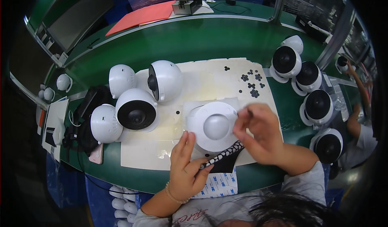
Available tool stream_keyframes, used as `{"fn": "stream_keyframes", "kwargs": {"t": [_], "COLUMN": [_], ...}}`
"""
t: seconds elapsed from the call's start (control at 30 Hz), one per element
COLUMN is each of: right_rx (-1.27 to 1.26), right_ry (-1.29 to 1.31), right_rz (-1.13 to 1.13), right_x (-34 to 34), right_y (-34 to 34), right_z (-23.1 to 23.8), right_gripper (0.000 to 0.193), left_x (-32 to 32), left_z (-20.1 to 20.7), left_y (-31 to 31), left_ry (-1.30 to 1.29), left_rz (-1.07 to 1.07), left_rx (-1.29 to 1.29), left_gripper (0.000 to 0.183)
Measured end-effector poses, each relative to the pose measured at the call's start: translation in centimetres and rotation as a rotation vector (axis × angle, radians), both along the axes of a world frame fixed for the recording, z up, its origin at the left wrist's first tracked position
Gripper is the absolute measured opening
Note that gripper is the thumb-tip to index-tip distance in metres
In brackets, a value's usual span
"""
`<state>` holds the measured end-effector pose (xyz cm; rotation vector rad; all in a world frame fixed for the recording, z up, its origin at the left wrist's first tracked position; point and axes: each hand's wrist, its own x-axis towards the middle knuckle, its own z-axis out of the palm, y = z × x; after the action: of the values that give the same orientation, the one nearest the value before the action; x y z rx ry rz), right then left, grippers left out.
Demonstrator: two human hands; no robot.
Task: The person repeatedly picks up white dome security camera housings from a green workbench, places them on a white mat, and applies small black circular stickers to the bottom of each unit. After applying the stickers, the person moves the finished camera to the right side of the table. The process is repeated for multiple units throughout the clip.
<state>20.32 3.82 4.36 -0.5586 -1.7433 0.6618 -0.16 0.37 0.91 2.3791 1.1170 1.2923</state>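
A white dome-shaped camera housing (214, 126) lies base-up on a cream paper sheet (210, 79) in front of me. My left hand (186, 168) rests by its near left edge and pinches a black strip with white dots (224, 155) between thumb and fingers. My right hand (260, 132) hovers over the housing's right rim, fingertips pinched on something small and dark that I cannot make out. Several small black round pads (251, 83) lie scattered on the sheet's far right part.
Several white dome cameras (136, 111) stand at the left of the sheet, and several more (307, 76) line the right on the green bench (194, 41). A black bag (91, 105) and a pink phone (97, 154) lie left. Another person's arm (357, 105) shows at far right.
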Motion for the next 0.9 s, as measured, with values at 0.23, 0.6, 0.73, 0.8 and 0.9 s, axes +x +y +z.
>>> {"fn": "stream_keyframes", "kwargs": {"t": [0.23,0.6,0.73,0.8,0.9], "right_rx": [-0.185,-0.131,-0.111,0.141,0.336], "right_ry": [-0.005,-0.026,-0.020,-0.212,-0.280], "right_rz": [-0.035,-0.048,-0.116,-0.240,-0.261], "right_x": [1.6,2.1,1.9,2.1,2.2], "right_y": [1.8,2.2,2.0,2.1,2.1], "right_z": [-0.7,-1.0,-1.3,-1.2,-1.3], "right_gripper": [0.054,0.054,0.053,0.053,0.053], "left_x": [0.7,0.3,0.2,0.2,0.2], "left_z": [-0.1,-0.3,-0.3,-0.3,-0.2], "left_y": [-0.5,-0.7,-0.5,-0.5,-0.6], "left_ry": [0.111,0.110,0.112,0.113,0.107], "left_rz": [-0.051,-0.038,-0.056,-0.056,-0.048], "left_rx": [0.001,-0.067,-0.069,-0.074,-0.077], "left_gripper": [0.014,0.014,0.015,0.014,0.014]}}
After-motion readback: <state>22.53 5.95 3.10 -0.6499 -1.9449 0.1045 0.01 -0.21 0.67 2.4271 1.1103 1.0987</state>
